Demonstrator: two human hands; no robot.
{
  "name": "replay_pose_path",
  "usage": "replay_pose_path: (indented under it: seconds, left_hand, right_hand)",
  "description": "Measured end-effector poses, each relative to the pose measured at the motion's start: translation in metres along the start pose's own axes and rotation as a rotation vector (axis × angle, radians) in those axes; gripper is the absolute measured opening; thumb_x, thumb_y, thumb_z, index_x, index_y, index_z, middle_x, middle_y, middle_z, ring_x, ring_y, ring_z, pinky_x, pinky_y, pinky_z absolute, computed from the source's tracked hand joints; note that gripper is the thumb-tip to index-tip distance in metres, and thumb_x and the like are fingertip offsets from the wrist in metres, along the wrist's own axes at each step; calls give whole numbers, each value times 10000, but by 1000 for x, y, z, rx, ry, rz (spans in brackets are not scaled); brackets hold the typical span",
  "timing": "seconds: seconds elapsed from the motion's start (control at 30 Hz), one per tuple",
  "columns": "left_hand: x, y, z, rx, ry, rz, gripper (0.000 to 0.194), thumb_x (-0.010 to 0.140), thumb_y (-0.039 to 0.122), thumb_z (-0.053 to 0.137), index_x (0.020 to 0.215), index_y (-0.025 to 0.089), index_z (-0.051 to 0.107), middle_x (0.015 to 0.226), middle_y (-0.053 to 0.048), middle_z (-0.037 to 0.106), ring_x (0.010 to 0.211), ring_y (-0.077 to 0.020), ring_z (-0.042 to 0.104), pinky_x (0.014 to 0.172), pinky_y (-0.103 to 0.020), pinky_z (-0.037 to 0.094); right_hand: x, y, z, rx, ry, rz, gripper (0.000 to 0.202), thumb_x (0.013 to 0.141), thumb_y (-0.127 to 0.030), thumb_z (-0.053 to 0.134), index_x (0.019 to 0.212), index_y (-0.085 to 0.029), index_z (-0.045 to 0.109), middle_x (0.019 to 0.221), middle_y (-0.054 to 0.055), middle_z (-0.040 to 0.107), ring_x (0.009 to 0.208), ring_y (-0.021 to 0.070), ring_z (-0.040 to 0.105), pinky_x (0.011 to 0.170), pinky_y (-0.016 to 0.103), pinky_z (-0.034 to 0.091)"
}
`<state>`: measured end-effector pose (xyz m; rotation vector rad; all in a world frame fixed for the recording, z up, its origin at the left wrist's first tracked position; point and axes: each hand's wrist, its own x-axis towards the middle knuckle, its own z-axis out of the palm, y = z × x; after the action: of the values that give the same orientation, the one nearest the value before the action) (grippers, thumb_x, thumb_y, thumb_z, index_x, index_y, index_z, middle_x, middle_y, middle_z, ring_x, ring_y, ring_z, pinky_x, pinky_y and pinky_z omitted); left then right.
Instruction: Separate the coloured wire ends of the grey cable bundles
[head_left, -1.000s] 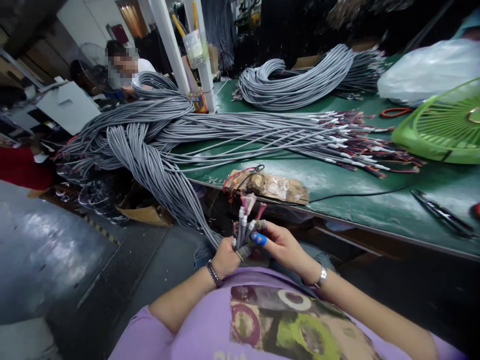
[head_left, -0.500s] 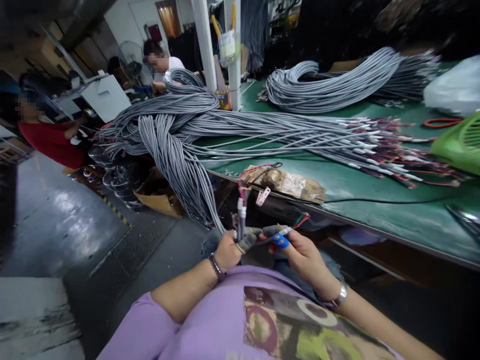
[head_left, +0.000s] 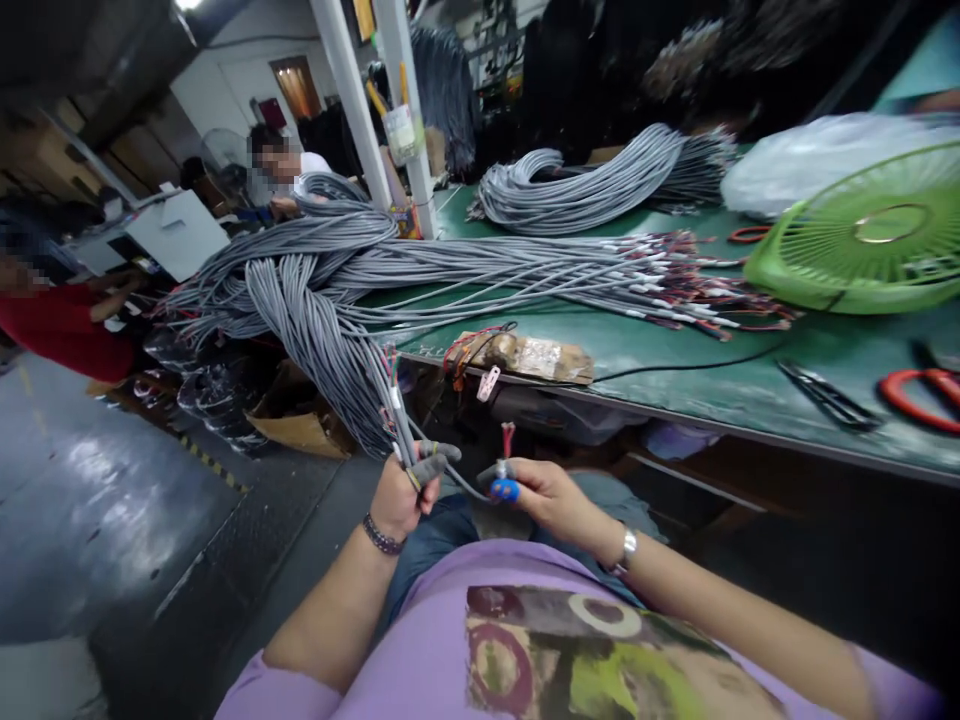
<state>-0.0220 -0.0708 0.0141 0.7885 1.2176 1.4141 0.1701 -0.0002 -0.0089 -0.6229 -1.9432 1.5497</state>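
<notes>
My left hand (head_left: 409,490), with grey finger covers, is closed round a few grey cables (head_left: 400,425) whose stripped ends show red and green wires pointing up. From it a single grey cable (head_left: 469,487) runs across to my right hand (head_left: 536,492). That hand pinches this cable close to its end, between a blue-wrapped thumb and a grey-covered finger. Short red wires (head_left: 508,436) stick up out of the pinch. Just beyond my hands, at the bench edge, lies a taped cardboard piece (head_left: 536,358) with red and black leads and a small pink clip-like part (head_left: 488,383).
A large bundle of grey cables (head_left: 322,300) lies over the green bench (head_left: 660,385) and hangs off its edge. To the right are a green fan (head_left: 885,230), pliers-like tools (head_left: 829,395) and red-handled scissors (head_left: 922,395). A person in red (head_left: 67,325) sits at left.
My hands have moved apart, the left one leftward with its cables. The cable end in my right hand has turned from pointing right to pointing up. The view has shifted right.
</notes>
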Motion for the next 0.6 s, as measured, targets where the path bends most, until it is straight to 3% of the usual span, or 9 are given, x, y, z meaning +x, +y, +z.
replay_pose_path:
  seconds: [0.13, 0.37, 0.43, 0.6]
  left_hand:
    - [8, -3, 15, 110, -14, 16, 398, 676, 430, 733, 909, 107, 714, 497, -5, 582, 357, -52, 408, 350, -179, 227]
    - [19, -9, 26, 174, -99, -43, 397, 669, 461, 739, 866, 117, 731, 421, 31, 490, 374, -52, 367, 366, -178, 228]
    - [22, -10, 28, 186, -116, -73, 403, 632, 443, 770, 866, 117, 738, 455, 18, 523, 391, -55, 381, 374, -181, 242]
    - [32, -20, 27, 155, -43, -65, 365, 632, 429, 772, 826, 122, 737, 607, -30, 638, 445, -65, 435, 412, -191, 300]
  right_hand:
    - [13, -2, 9, 34, -38, -12, 450, 782, -573, 565, 643, -153, 647, 620, 5, 545, 597, 125, 447, 566, 239, 364]
    - [19, 19, 8, 45, -47, 78, 454, 734, -577, 616, 617, -139, 654, 560, -17, 522, 548, 105, 405, 517, 220, 338]
    - [22, 26, 9, 48, -46, 102, 447, 702, -577, 647, 614, -139, 672, 550, -16, 536, 540, 107, 417, 509, 219, 345]
    - [27, 38, 11, 106, 3, 155, 424, 683, -561, 671, 675, -139, 710, 554, -17, 559, 546, 112, 445, 507, 220, 361]
